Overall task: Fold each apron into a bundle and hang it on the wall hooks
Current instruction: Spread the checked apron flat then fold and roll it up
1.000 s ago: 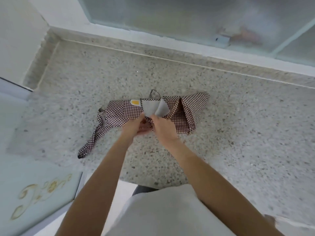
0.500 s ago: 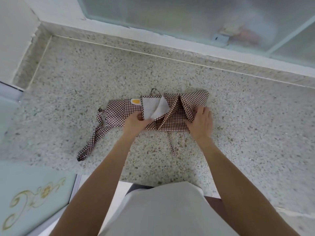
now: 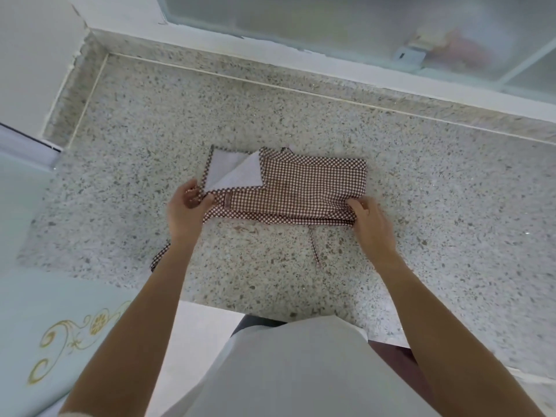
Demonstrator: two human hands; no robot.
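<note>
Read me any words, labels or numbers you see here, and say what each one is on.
None can be read.
Small brown tag on the checked apron: too small to tell whether it carries text.
Gold scrollwork on the pale panel: ornament, not lettering.

A speckled stone counter [image 3: 301, 115] runs beneath a frosted glass window [image 3: 331, 22], beside a pale panel with gold scrollwork [image 3: 69, 341] at lower left
</note>
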